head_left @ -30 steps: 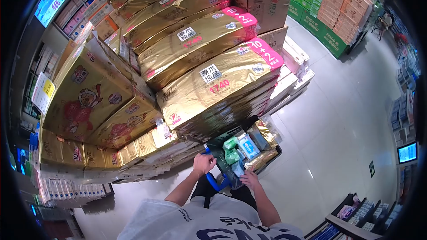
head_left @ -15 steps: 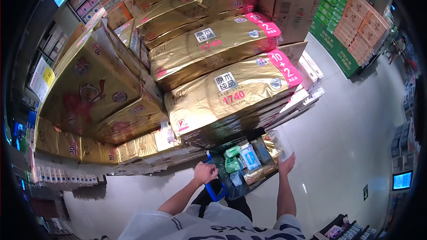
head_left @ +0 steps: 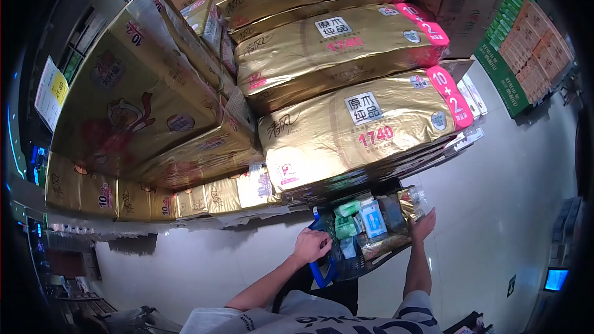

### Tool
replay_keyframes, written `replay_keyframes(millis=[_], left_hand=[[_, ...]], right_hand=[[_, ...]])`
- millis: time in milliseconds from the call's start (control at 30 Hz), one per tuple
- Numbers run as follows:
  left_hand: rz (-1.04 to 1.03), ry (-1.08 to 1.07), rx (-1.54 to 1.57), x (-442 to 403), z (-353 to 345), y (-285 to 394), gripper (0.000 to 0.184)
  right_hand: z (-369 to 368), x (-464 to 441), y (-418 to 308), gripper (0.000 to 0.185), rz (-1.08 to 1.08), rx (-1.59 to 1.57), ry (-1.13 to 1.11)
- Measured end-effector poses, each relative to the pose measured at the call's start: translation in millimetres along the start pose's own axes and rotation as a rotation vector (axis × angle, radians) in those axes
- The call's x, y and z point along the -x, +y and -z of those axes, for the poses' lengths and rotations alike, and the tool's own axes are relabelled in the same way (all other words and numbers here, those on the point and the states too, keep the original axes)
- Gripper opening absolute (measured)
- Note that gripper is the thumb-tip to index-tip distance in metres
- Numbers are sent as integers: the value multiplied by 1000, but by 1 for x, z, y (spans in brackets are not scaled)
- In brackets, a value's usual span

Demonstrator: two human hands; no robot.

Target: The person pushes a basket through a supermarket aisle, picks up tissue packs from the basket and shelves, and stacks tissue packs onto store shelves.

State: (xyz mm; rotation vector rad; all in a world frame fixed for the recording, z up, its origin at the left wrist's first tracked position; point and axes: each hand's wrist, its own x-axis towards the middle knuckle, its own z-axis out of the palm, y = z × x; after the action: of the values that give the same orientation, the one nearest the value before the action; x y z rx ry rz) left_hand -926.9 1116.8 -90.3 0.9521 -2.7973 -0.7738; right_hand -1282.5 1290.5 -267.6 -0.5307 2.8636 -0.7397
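A dark shopping basket (head_left: 354, 266) with a blue handle (head_left: 322, 276) is in front of my body, below the stacked packs. My left hand (head_left: 311, 245) is closed at its left side, by the blue handle. My right hand (head_left: 423, 225) closes around the basket's right end, beside a clear plastic wrapper end (head_left: 419, 200); its fingers are partly hidden. Inside lie green packs (head_left: 346, 227), a blue-and-white wipes pack (head_left: 372, 218) and a gold-wrapped pack (head_left: 378, 246).
Large gold tissue packs (head_left: 365, 130) are stacked directly ahead, with more gold packs (head_left: 142, 105) at the left. A price sign (head_left: 51, 94) sticks out there. A cardboard box (head_left: 473, 6) stands behind. Pale tiled floor (head_left: 489, 198) runs along the right, towards a green display base (head_left: 502, 77).
The view has shifted, so the stacked packs look nearer and further right. The basket and both hands appear further right and slightly higher in view. Both hands keep their grip.
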Motion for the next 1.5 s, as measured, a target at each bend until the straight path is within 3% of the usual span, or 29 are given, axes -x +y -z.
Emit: replay_keyframes(millis=[100,167,200,267,300,367,467,500,567,667,800,1200,1500], left_hand=[[-21,66,28,0,-1,-4,17],[-4,40,31,2,-2,-6,17],[6,30,43,1,0,-5,17],[-21,66,61,0,-1,-7,15],[-66,91,73,2,0,-8,13],[-46,66,92,2,0,-10,12],[-33,41,120,4,0,-12,12],[-36,43,125,3,1,-13,13],[-29,41,125,3,1,-13,14],[-27,41,131,3,1,-13,14],[-55,101,129,0,-4,-14,11],[-47,67,112,-2,-5,-17,11],[-37,83,179,-1,-1,-11,14]], right_hand=[[0,-12,-30,92,130,250,153],[-4,-24,-30,68,128,281,-102],[-10,-32,-25,68,145,289,-110],[-35,-37,-14,44,106,229,-212],[-34,-32,-17,44,117,239,-221],[-29,-24,-24,24,216,126,-41],[-41,-29,-13,21,112,12,-44],[-42,-28,-13,21,113,24,-48],[-38,-30,-8,15,-43,-375,-117],[-34,-30,-5,12,-91,-449,-262],[-5,-27,-27,39,53,254,-511],[21,7,-55,42,118,119,-506],[128,5,-82,55,93,-15,-517]])
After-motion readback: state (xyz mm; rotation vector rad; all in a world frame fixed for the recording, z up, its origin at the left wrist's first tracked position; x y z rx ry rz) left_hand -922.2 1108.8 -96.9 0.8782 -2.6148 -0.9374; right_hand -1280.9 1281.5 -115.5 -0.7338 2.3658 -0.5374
